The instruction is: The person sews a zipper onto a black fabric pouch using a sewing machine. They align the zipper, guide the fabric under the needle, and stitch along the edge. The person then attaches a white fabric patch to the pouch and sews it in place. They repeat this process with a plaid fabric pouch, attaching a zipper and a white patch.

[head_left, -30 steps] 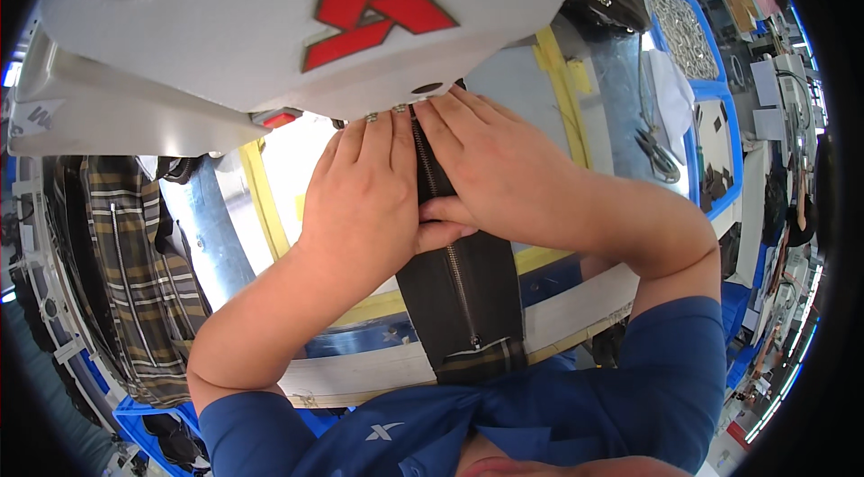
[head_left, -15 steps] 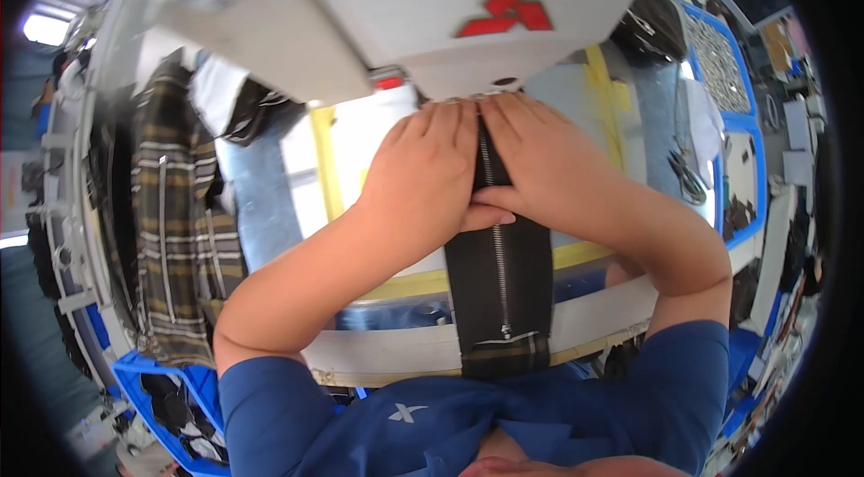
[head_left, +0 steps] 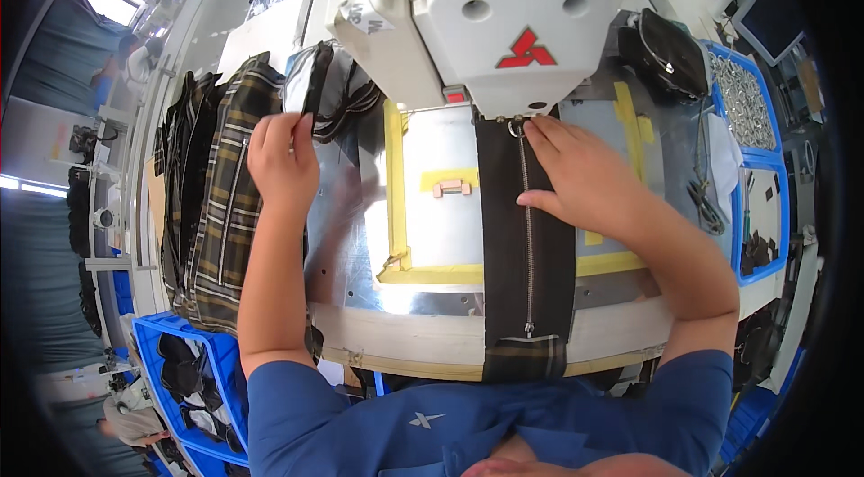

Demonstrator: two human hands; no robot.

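A long black fabric strip with a metal zipper (head_left: 504,252) runs from under the head of a white sewing machine (head_left: 504,9) down over the table's near edge; its near end is plaid. My right hand (head_left: 585,171) lies on the strip's upper part with fingers stretched and thumb apart, close below the machine head. A small metal ring (head_left: 516,129) shows beside the fingertips. To the left, my left hand (head_left: 286,162) is closed in a pinch at the lower tip of a black-edged white fabric piece (head_left: 315,81), which lies among similar black pieces.
Stacked plaid fabric pieces with zippers (head_left: 236,198) lie at the left. Yellow tape (head_left: 432,274) frames a plate with a small pinkish block (head_left: 452,188). At right are a blue bin of metal parts (head_left: 742,90), a black pouch (head_left: 666,54) and scissors (head_left: 706,207). A blue crate (head_left: 193,333) stands lower left.
My left hand has left the zipper strip and moved left to the black-edged fabric piece. My right hand stays on the strip. The whole view has shifted, showing more of the machine.
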